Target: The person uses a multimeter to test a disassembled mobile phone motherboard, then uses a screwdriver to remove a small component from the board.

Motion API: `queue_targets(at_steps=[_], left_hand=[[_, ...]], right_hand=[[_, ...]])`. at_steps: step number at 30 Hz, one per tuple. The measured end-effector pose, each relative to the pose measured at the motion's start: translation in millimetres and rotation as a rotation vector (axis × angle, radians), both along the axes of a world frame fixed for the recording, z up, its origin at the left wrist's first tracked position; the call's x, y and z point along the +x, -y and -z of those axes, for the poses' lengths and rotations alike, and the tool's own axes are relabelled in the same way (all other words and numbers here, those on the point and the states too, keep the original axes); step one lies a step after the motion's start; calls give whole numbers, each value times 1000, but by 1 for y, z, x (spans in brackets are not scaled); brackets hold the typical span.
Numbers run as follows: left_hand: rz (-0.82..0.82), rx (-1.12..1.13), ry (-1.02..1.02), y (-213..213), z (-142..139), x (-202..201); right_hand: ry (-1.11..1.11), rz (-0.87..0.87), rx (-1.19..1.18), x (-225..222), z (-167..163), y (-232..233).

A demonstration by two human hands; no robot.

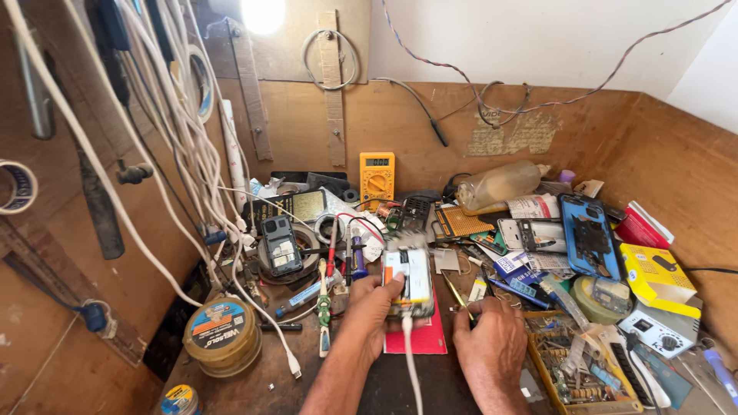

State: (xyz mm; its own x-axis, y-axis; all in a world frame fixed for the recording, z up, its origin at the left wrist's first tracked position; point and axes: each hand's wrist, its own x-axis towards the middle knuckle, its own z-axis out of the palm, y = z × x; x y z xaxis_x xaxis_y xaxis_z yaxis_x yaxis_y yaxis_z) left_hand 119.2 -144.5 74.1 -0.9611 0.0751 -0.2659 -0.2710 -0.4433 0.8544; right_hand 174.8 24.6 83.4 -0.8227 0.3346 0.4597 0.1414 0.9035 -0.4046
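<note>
My left hand grips a small opened phone, white inside with its back off, held upright over a red mat. A white cable hangs from the phone's lower end toward me. My right hand rests on the bench just right of the phone, fingers closed on a thin yellow-handled tool that points up and left toward the phone.
A yellow multimeter leans on the back wall. White cables hang at left above a solder spool. A blue phone case, yellow box, plastic bottle and parts tray crowd the right side.
</note>
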Motion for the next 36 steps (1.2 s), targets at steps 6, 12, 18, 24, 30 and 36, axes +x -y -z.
queue_targets(at_steps=[6,12,18,24,30,36], left_hand=[[18,251,-123,3,-4,3],[60,222,-209,14,11,-1],[48,132,-226,12,19,1],[19,40,-236,10,23,-2],[25,93,-277,12,24,0],[4,-26,-235,13,20,1]], right_hand=[[6,-33,32,-2,4,-1],[32,-51,112,-7,7,1],[272,-89,-79,-17,-5,-17],[-170,-236,-465,-12,-27,-18],[-392,-502,-547,-10,-52,-8],[-370,-615,-837,-4,-46,11]])
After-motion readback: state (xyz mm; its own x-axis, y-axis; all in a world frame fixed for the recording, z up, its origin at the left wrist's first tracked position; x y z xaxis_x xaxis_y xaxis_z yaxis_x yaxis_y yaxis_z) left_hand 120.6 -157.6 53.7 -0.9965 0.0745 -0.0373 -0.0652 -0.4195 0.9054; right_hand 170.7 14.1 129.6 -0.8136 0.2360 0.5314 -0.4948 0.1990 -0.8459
